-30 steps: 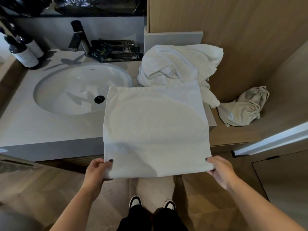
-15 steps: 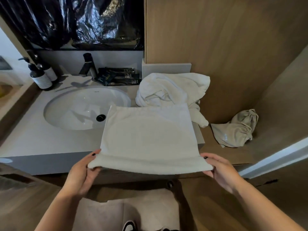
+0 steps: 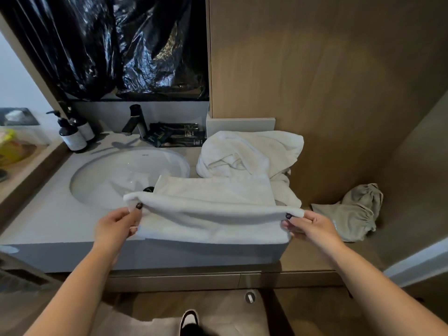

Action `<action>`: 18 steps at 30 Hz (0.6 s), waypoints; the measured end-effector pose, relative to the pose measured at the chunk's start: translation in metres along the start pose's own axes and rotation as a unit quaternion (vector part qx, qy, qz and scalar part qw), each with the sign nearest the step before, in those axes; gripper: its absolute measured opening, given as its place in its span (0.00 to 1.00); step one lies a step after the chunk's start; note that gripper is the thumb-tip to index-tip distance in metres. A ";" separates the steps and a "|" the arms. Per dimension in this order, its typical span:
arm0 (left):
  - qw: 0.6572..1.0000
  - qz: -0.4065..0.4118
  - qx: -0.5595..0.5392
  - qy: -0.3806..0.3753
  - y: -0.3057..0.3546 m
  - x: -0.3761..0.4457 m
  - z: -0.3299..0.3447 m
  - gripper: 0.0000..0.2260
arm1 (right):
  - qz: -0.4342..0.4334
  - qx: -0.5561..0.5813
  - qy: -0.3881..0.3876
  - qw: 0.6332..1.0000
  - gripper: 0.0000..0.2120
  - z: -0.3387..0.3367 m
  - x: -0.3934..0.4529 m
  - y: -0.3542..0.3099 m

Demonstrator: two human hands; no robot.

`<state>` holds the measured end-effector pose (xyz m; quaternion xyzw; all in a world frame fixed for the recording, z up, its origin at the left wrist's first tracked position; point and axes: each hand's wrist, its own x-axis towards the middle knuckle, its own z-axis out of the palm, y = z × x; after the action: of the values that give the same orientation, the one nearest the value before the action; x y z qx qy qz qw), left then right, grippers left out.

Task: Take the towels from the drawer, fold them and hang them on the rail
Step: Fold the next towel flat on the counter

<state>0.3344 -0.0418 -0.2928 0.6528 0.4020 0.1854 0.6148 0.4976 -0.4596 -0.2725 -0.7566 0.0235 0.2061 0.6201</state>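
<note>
Head view: towel (image 3: 213, 209), white, half-folded over near surface (image 3: 48, 221); left hand (image 3: 116, 224) and right hand (image 3: 308, 225) each pinch one near corner.

Pretty dim overall, warm indoor light from above. Soft bright patch on the wood wall (image 3: 315, 69), glare streaks on the black plastic sheet (image 3: 135, 44), faucet (image 3: 135, 122) shadow on the counter (image 3: 48, 221). Wide-angle bending at the edges, slightly soft everywhere.

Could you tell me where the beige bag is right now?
In the head view, the beige bag lies at the right on the wooden ledge, beside the right hand.
</note>
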 end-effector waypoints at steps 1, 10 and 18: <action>0.999 0.015 0.033 0.018 0.003 0.005 0.001 0.10 | -0.022 -0.036 0.023 0.999 0.06 0.002 0.005 -0.004; 0.991 0.059 0.118 0.026 0.001 0.077 0.041 0.14 | -0.114 -0.125 0.157 0.973 0.17 0.044 0.077 -0.022; 0.983 0.061 0.175 -0.002 -0.015 0.136 0.067 0.04 | -0.105 -0.157 0.193 0.963 0.06 0.075 0.134 -0.015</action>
<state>0.4617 0.0158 -0.3533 0.7738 0.3862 0.1484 0.4796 0.6027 -0.3555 -0.3150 -0.8682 0.0304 -0.0091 0.4951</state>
